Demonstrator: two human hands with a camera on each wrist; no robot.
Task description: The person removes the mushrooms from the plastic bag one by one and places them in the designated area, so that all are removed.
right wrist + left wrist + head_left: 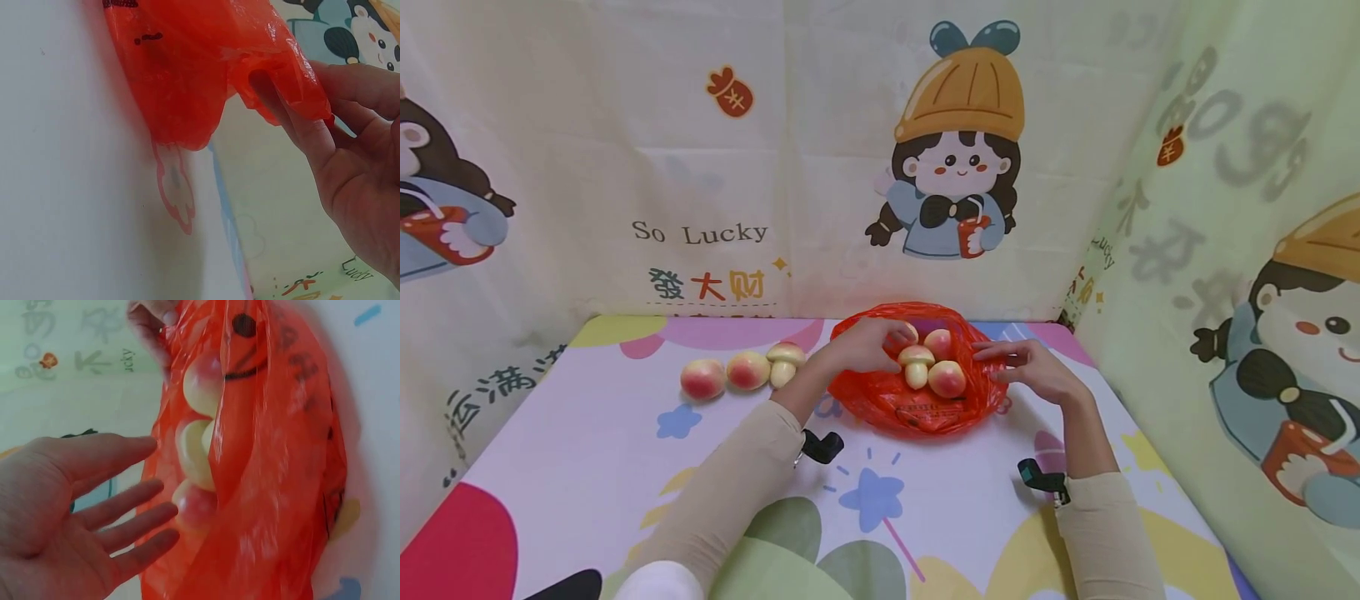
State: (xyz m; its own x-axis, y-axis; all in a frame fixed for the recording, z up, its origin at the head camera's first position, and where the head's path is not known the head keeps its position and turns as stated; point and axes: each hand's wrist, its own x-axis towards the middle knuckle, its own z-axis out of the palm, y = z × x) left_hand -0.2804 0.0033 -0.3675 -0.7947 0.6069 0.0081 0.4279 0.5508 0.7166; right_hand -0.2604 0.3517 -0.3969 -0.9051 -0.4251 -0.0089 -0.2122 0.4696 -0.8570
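Note:
A red plastic bag (pixel 917 421) lies open-mouthed toward the back of the table, holding a toy mushroom (pixel 916 367), a toy peach (pixel 947 379) and other pieces. My left hand (pixel 871 343) hovers over the bag's left side. In the left wrist view its fingers are spread and hold nothing, with the fingertips close to the red plastic. My right hand (pixel 1041 371) grips the bag's right rim, thumb and fingers on either side of the film in the right wrist view. Left of the bag lie two more toy peaches (pixel 703 379) and another toy mushroom (pixel 786 364) in a row.
A patterned cloth (pixel 970 500) covers the table. Printed curtains (pixel 835 167) hang behind it and at both sides. Each sleeve has a small black camera (pixel 823 447) at the wrist.

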